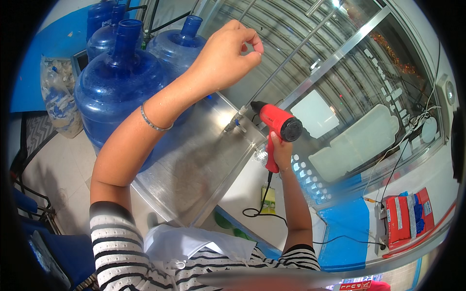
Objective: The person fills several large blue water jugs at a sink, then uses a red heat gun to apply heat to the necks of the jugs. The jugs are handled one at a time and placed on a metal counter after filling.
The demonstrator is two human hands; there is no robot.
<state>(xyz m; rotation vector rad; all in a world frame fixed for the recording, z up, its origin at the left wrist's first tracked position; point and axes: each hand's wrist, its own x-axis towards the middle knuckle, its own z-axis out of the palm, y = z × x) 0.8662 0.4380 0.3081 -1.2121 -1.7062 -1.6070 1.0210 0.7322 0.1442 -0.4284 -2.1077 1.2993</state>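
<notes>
My right hand grips the red handle of a heat gun, its black nozzle facing up and left. A black cord loops down from the handle and runs right towards a wall outlet. My left hand is raised above the steel counter, fingers curled and the thumb close to the index finger; I see nothing in it. Beneath and left of that arm stands a large blue water jug, open at the neck. Another blue jug stands behind it. A valve with a blue lever sits near the heat gun's tip.
The stainless steel counter spans the middle. More blue jugs stand at the back left, near a plastic bag of scraps. Small capped bottles line the right, below glass panels. A red box is far right.
</notes>
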